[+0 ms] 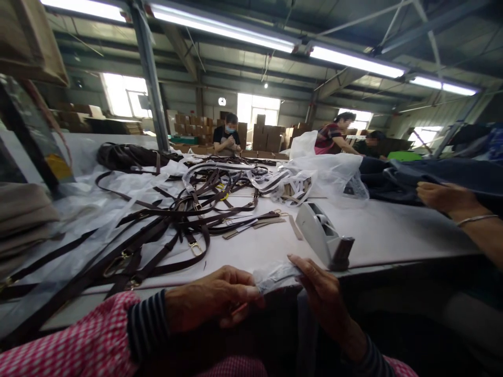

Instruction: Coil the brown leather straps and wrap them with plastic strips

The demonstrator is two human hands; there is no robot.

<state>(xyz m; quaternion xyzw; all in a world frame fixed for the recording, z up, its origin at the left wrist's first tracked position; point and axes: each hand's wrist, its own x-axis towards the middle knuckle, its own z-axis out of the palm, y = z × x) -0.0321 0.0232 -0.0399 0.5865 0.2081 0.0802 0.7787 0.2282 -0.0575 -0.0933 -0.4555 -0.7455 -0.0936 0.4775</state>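
Observation:
At the table's front edge, a crumpled piece of clear plastic wrap (276,276) stretches between my two hands; what it covers, if anything, I cannot make out. My left hand (220,294) pinches its left end between thumb and forefinger. A thin orange-red object (239,309) shows under those fingers, its kind unclear. On the other end, my right hand (320,293) is closed with fairly straight fingers, its thumb mostly hidden. Just beyond my right hand stands a grey tape dispenser (319,230). Dark brown straps (168,251) with gold-coloured metal buckles lie in a tangle beyond my left hand.
White strapping and plastic bags (334,170) lie farther back on the white table (377,225). At right, another person's hand (444,196) rests on dark fabric (408,175). Folded beige fabric (23,225) is stacked at left. Several people work beyond, near cardboard boxes (269,137).

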